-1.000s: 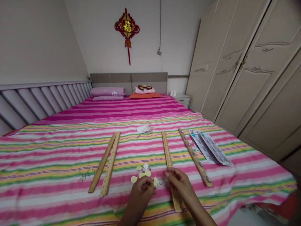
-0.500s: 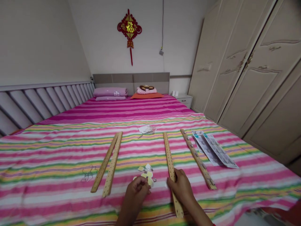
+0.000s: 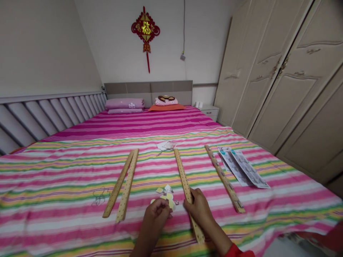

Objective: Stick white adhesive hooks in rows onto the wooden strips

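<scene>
My right hand grips a long wooden strip with rows of small holes, its fingers closed round the near half. To the left, my left hand is closed in a pinch; whatever its fingertips hold is hidden. Just beyond those fingers lies a small pile of cream and white paper-like pieces, partly covered by the hand. Another wooden strip, with several small metal pieces along it, rests on the right. Two more holed strips, a narrower-looking one and its neighbour, lie on the left with their far ends meeting.
Printed cards with plastic packing lie right of the metal-fitted strip. A small clear bag with white paper is farther back. Thin tangled thread lies at left. Everything rests on a striped bedspread; a wardrobe stands right.
The held wooden strip has swung its far end to the left, towards the clear bag, and my right hand has shifted slightly left with it. My left hand stays in its pinch.
</scene>
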### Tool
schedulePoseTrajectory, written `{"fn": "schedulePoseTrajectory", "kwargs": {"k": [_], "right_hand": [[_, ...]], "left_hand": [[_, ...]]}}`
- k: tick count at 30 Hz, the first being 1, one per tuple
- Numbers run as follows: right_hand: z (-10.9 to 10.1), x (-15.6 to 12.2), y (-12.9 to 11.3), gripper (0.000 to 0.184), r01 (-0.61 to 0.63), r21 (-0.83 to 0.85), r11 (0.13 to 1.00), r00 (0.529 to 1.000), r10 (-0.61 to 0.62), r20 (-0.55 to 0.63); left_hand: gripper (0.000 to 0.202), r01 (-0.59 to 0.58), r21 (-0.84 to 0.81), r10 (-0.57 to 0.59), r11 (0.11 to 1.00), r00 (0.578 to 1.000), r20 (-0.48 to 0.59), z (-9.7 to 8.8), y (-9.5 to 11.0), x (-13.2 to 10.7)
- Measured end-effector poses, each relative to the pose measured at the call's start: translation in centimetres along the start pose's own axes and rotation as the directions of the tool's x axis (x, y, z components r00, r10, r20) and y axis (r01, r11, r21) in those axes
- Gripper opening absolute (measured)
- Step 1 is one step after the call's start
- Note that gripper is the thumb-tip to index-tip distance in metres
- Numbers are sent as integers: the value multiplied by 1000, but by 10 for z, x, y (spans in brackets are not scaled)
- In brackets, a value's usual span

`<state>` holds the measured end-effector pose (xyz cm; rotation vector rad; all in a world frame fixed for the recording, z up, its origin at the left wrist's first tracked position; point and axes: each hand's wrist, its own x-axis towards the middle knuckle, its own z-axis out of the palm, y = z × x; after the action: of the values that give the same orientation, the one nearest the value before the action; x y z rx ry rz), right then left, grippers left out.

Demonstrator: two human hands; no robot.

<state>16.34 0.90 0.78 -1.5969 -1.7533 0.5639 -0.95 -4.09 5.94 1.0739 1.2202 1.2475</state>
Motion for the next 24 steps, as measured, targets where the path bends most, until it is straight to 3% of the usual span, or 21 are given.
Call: {"fn": "schedulePoseTrajectory", "kwargs": {"k": [7,14,18,24], "right_hand": [[3,8,-3,6,-15,2,1000,1000,15,-26],[5,17,-6,8,-29,47,998,999,31,-40],[7,25,-5,8,-38,104,994,998,43,-47],[1,27,-7,15,-48,262,964,995,70,-75]], "left_hand": [[15,8,3,-8,1000,1000,18,2,-3,0],[15,38,20,-39,999,998,51,1,0,2],[15,17,-2,-17,1000,1000,-10,6,-2,1],[17,11,7,-11,1000,1000,16,8,1,2]]}}
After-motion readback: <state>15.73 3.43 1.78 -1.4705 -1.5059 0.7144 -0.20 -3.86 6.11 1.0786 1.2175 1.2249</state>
